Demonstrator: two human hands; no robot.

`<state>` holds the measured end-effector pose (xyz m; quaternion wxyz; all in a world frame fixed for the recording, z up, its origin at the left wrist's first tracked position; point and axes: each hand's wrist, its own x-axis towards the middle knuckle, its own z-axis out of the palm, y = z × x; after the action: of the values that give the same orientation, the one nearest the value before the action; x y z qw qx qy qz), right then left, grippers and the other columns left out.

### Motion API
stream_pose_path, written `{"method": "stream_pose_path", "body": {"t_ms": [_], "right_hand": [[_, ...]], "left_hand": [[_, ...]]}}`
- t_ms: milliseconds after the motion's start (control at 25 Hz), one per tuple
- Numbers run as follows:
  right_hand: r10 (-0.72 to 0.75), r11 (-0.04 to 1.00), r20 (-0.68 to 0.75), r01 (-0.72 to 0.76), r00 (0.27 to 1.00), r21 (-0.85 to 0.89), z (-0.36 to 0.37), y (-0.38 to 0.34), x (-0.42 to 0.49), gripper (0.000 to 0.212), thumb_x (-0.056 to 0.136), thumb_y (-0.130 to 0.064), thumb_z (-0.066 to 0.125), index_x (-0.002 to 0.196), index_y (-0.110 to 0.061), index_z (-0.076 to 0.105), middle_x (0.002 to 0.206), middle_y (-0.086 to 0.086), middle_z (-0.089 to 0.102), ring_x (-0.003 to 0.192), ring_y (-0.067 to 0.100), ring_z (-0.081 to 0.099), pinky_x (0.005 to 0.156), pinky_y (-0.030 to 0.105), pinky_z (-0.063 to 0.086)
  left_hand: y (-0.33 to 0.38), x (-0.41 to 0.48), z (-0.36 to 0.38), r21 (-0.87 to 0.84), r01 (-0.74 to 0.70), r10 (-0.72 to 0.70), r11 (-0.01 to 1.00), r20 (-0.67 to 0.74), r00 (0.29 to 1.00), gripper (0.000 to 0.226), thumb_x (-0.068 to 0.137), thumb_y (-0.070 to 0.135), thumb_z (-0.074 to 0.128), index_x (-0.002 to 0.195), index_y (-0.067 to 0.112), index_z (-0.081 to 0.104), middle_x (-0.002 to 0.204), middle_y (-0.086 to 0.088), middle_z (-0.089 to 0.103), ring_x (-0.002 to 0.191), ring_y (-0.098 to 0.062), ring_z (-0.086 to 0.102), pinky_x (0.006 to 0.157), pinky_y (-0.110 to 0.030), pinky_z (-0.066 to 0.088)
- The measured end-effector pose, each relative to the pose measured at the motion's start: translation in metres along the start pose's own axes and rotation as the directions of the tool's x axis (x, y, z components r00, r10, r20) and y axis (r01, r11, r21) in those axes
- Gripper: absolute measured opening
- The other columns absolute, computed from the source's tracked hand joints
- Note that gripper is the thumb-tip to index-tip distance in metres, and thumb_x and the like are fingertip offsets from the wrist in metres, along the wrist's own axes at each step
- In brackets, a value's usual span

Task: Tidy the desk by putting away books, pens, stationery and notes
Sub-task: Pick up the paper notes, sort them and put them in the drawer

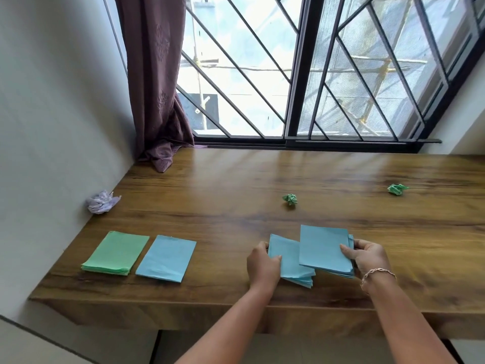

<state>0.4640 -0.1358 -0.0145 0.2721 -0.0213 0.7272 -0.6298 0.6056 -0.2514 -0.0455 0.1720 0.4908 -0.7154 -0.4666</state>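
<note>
Two blue stacks are pinched near the bench (pixel 236 179) front edge: left stack (pixel 291 264) by the left hand (pixel 262 266), right stack (pixel 325 248) by the right hand (pixel 367 256), fingers (pixel 360 244) curled round the outer edges. Light, floppy sheets, judged liable to fan and slip; outer edges are best gripped. Plain, matt, corners slightly splayed.

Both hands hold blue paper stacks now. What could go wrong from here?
1. The lower sheets of the left blue stack, held by the left hand, fan out; some may slip or crease when it meets the right blue stack in the right hand.
2. Both are near the front edge of the desk, so loose sheets could fall off.
</note>
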Motion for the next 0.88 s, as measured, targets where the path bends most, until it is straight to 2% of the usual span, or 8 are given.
{"method": "stream_pose_path", "body": {"t_ms": [200,320,400,520,640,720,880], "right_hand": [[0.025,0.997,-0.122,-0.033,0.992,-0.063,-0.028,0.012,0.015,0.027,0.082,0.011,0.056,0.109,0.013,0.056,0.052,0.004,0.062,0.030,0.006,0.055,0.033,0.016,0.046],[0.004,0.992,-0.199,-0.029,0.980,-0.125,-0.049,0.014,0.027,0.030,0.081,0.010,0.059,0.111,0.013,0.056,0.066,0.006,0.057,0.028,0.001,0.052,0.032,0.012,0.043],[-0.010,0.986,-0.224,-0.027,0.974,-0.162,-0.059,0.013,0.032,0.030,0.081,0.010,0.060,0.111,0.012,0.057,0.067,0.005,0.056,0.028,0.001,0.052,0.032,0.010,0.042],[-0.023,0.974,-0.253,-0.035,0.967,-0.222,-0.070,0.012,0.038,0.030,0.081,0.009,0.060,0.111,0.010,0.058,0.067,0.005,0.056,0.046,0.017,0.057,0.036,0.013,0.045],[-0.067,0.947,-0.285,-0.029,0.956,-0.320,-0.077,0.013,0.048,0.031,0.081,0.004,0.064,0.111,0.008,0.060,0.074,0.010,0.060,0.068,0.028,0.058,0.063,0.031,0.053],[-0.118,0.907,-0.308,-0.024,0.944,-0.419,-0.076,0.015,0.052,0.030,0.079,-0.003,0.068,0.108,0.004,0.064,0.082,0.014,0.064,0.080,0.032,0.062,0.080,0.042,0.053],[-0.215,0.824,-0.320,-0.005,0.923,-0.566,-0.069,0.014,0.048,0.026,0.082,-0.010,0.066,0.105,0.001,0.067,0.101,0.020,0.069,0.092,0.035,0.063,0.076,0.033,0.045]], "left_hand": [[0.002,-0.007,-0.002,0.226,-0.043,0.056,0.973,-0.050,0.997,0.031,0.089,0.028,0.059,0.117,0.017,0.056,0.115,0.000,0.065,0.104,-0.018,0.061,0.077,-0.028,0.048],[0.002,-0.005,0.000,0.278,-0.039,0.063,0.960,-0.079,0.995,0.027,0.088,0.028,0.058,0.114,0.019,0.058,0.111,0.001,0.066,0.100,-0.018,0.062,0.079,-0.032,0.052],[0.004,-0.005,0.004,0.265,-0.042,0.065,0.963,-0.076,0.995,0.026,0.088,0.024,0.059,0.113,0.018,0.058,0.111,0.000,0.066,0.100,-0.018,0.062,0.079,-0.031,0.052],[0.006,-0.006,0.011,0.246,-0.060,0.075,0.967,-0.053,0.996,0.024,0.087,0.022,0.060,0.111,0.016,0.058,0.110,-0.001,0.066,0.100,-0.019,0.062,0.079,-0.032,0.053],[0.008,-0.006,0.018,0.239,-0.078,0.089,0.968,-0.032,0.996,0.025,0.087,0.022,0.061,0.112,0.017,0.058,0.108,-0.001,0.065,0.098,-0.018,0.062,0.078,-0.031,0.053],[0.010,-0.007,0.021,0.242,-0.093,0.101,0.966,-0.024,0.995,0.026,0.087,0.023,0.060,0.112,0.017,0.058,0.107,-0.001,0.065,0.097,-0.018,0.062,0.079,-0.032,0.052],[0.011,-0.008,0.023,0.256,-0.107,0.120,0.961,-0.038,0.992,0.027,0.087,0.024,0.060,0.113,0.016,0.058,0.108,-0.002,0.061,0.097,-0.018,0.059,0.081,-0.031,0.051]]}}
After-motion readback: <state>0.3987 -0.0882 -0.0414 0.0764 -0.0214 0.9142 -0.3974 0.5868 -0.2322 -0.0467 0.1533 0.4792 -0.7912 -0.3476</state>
